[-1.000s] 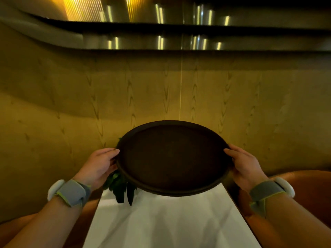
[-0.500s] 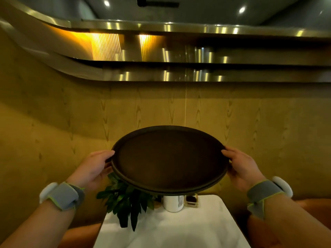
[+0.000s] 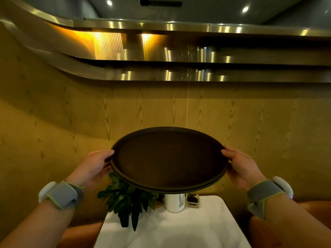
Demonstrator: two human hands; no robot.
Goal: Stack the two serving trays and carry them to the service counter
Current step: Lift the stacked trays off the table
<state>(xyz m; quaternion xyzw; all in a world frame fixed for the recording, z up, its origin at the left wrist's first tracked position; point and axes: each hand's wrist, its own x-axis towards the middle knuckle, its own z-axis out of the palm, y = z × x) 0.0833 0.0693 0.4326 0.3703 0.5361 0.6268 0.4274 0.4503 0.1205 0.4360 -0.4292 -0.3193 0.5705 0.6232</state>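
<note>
Two dark brown round serving trays (image 3: 168, 158) lie stacked one on the other, held level in the air above the far end of a table. The lower tray shows only as a second rim along the near edge. My left hand (image 3: 93, 167) grips the stack's left rim, thumb on top. At the right rim my right hand (image 3: 240, 165) holds on the same way. Both wrists wear grey bands.
Below the trays a white-clothed table (image 3: 172, 228) carries a green leafy plant (image 3: 127, 199), a white cylinder holder (image 3: 174, 202) and a small clear box (image 3: 193, 200). Orange seats (image 3: 265, 231) flank the table. A wood-grain wall (image 3: 53, 122) stands close behind.
The stacked trays have risen away from the table in both hands, and my view has tilted up, so the plant, holder and ceiling lights have come into sight.
</note>
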